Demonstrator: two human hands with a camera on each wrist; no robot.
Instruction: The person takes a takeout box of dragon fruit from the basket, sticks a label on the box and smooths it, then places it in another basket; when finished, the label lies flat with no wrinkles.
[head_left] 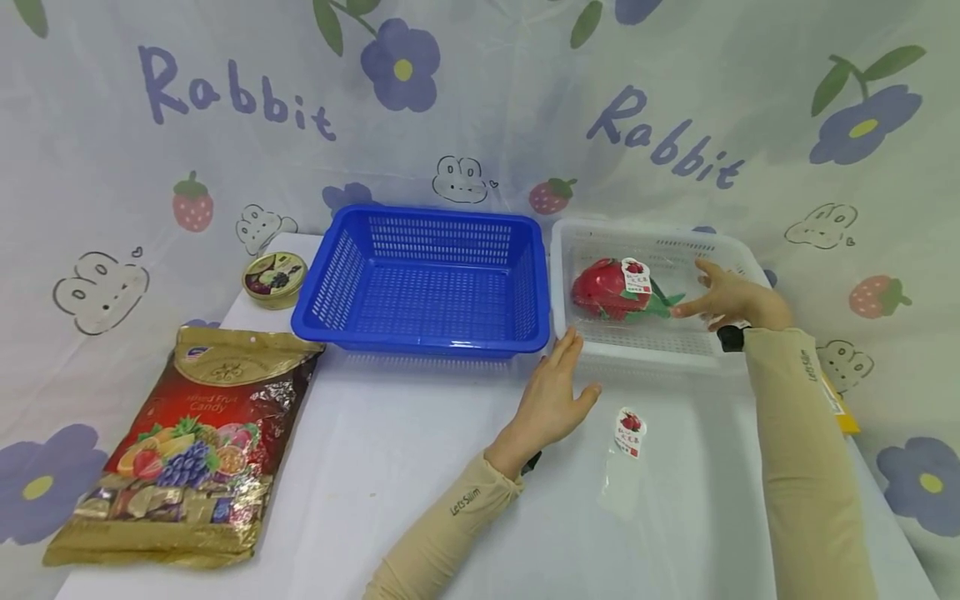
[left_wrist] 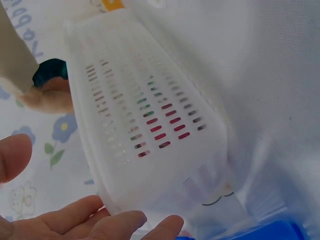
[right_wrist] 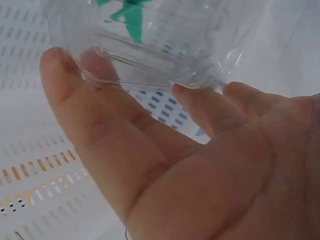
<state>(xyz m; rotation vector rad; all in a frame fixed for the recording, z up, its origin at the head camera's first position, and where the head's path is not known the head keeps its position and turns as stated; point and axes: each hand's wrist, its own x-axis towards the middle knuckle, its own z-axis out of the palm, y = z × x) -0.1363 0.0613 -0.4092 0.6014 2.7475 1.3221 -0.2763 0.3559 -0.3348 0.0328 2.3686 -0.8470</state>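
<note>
A red dragon fruit point(head_left: 600, 290) with green leaf tips lies in the white basket point(head_left: 651, 357), inside clear plastic packaging point(right_wrist: 165, 45) with a fruit label. My right hand point(head_left: 727, 296) is over the basket's right half, fingers spread and fairly straight. In the right wrist view its fingertips meet the edge of the clear packaging, and one shows through the plastic. Near the basket's front left corner is my left hand point(head_left: 551, 400), fingers extended and thumb apart. Its fingertips are close to the rim in the left wrist view; whether they touch is unclear.
A blue basket point(head_left: 420, 343) stands left of the white one. Farther left are a round gold tin point(head_left: 274, 279) and a large mixed fruit candy bag point(head_left: 195, 450). A similar label point(head_left: 631, 432) on clear plastic lies in front. Something yellow point(head_left: 840, 404) shows behind my right sleeve.
</note>
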